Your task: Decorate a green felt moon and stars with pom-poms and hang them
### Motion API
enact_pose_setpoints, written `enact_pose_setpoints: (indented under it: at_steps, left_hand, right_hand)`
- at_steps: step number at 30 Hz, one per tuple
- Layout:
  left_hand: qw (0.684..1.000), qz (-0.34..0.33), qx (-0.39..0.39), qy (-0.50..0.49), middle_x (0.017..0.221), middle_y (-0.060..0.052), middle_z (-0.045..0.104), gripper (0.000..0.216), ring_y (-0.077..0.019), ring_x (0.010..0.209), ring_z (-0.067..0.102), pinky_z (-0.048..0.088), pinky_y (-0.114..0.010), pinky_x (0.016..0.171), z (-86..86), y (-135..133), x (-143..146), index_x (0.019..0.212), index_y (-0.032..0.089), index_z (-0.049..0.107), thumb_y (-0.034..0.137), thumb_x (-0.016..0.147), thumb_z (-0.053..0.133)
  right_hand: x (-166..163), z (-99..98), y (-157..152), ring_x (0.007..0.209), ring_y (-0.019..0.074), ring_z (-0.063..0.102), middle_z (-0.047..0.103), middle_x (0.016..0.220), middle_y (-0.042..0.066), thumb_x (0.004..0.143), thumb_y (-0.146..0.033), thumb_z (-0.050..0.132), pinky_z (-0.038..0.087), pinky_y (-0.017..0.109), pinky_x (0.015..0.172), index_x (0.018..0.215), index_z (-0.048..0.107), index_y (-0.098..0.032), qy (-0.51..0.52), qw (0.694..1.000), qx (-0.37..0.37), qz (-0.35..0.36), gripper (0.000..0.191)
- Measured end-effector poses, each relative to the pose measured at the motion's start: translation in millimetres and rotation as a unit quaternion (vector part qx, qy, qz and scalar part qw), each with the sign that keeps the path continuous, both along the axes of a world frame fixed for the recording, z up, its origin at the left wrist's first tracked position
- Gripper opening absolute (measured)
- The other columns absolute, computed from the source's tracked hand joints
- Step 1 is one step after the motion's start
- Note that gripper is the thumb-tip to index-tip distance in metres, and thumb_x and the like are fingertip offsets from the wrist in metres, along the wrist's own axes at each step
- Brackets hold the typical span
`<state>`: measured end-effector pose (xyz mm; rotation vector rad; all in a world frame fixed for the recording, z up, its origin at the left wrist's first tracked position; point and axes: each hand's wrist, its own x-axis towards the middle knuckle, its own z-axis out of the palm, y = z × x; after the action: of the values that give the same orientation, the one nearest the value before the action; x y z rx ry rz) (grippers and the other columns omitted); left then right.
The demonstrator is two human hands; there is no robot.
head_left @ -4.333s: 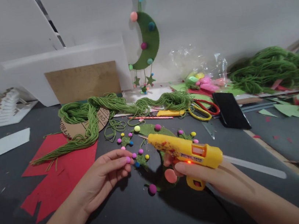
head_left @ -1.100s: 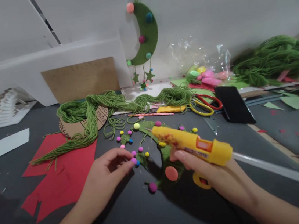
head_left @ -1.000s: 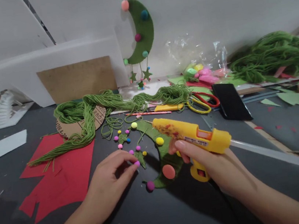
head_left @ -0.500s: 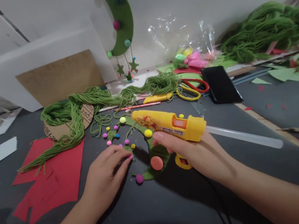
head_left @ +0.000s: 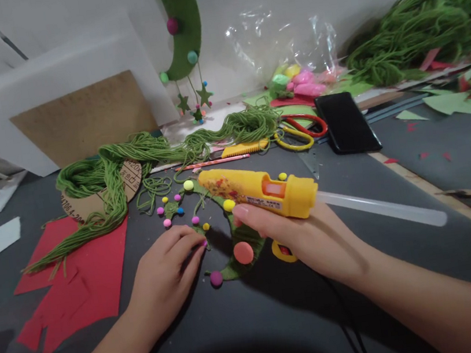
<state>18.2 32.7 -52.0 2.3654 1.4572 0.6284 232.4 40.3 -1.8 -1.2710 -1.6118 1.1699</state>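
My right hand (head_left: 301,243) is wrapped round a yellow glue gun (head_left: 255,190), its nozzle pointing left and a clear glue stick (head_left: 384,208) jutting from its back. Beneath the gun lies a green felt crescent moon (head_left: 244,233), partly hidden, with yellow, orange and purple pom-poms on it. My left hand (head_left: 165,271) rests on the table left of the moon. Its thumb and index finger are pinched on a small pink pom-pom (head_left: 204,243) at the edge of a mostly covered green star. Another felt star (head_left: 172,210) with coloured pom-poms at its points lies just beyond.
Green yarn (head_left: 116,170) stretches across the table behind, near a cutter (head_left: 244,148), a pencil (head_left: 216,161), scissors (head_left: 299,132) and a black phone (head_left: 347,123). Red felt (head_left: 111,264) lies at left. A decorated green crescent (head_left: 188,25) hangs against the wall. The gun's black cord (head_left: 345,313) trails toward me.
The view has shifted slightly, so everything sits a little higher and further left. Both hands keep their holds, with little visible motion against the table.
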Motion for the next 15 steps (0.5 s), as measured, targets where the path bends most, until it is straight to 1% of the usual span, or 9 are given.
enact_pose_setpoints:
  at_steps: [6, 9, 12, 15]
  left_hand:
    - [1.000, -0.018, 0.008, 0.024, 0.098, -0.006, 0.066, 0.018, -0.0180, 0.092, 0.060, 0.044, -0.028, 0.085, -1.1, 2.3, 0.7, 0.095, 0.022, 0.065, 0.025, 0.086, 0.050]
    - [0.998, -0.027, 0.026, 0.043, 0.097, -0.006, 0.066, 0.019, -0.0178, 0.090, 0.060, 0.045, -0.027, 0.082, -1.9, 3.4, 0.7, 0.097, 0.023, 0.065, 0.025, 0.086, 0.049]
    - [0.997, -0.031, 0.038, 0.060, 0.097, -0.006, 0.066, 0.020, -0.0179, 0.089, 0.061, 0.046, -0.026, 0.078, -1.7, 3.1, 0.7, 0.097, 0.024, 0.066, 0.025, 0.086, 0.048]
    - [0.998, -0.029, 0.033, 0.046, 0.098, -0.006, 0.067, 0.021, -0.0187, 0.091, 0.061, 0.046, -0.027, 0.081, -0.3, 1.6, 0.4, 0.099, 0.025, 0.066, 0.025, 0.085, 0.051]
  right_hand:
    - [-0.5, -0.8, -0.8, 0.067, 0.0158, 0.060, 0.062, 0.059, -0.001, 0.085, -0.040, 0.053, 0.044, 0.022, 0.056, 0.082, 0.067, -0.019, -0.012, 1.000, -0.016, 0.004, 0.026]
    - [-1.4, -0.2, -1.4, 0.067, 0.0164, 0.061, 0.065, 0.065, 0.000, 0.083, -0.041, 0.054, 0.044, 0.022, 0.054, 0.085, 0.067, -0.019, -0.006, 1.000, -0.029, -0.004, 0.026]
    - [-1.6, 0.5, -1.8, 0.069, 0.0177, 0.062, 0.067, 0.069, 0.001, 0.082, -0.042, 0.055, 0.045, 0.022, 0.053, 0.084, 0.067, -0.018, 0.003, 0.999, -0.039, -0.007, 0.027]
    - [-1.1, 1.3, -1.6, 0.069, 0.0180, 0.062, 0.066, 0.067, 0.002, 0.082, -0.041, 0.054, 0.045, 0.023, 0.054, 0.082, 0.067, -0.017, 0.000, 0.999, -0.035, -0.004, 0.028]
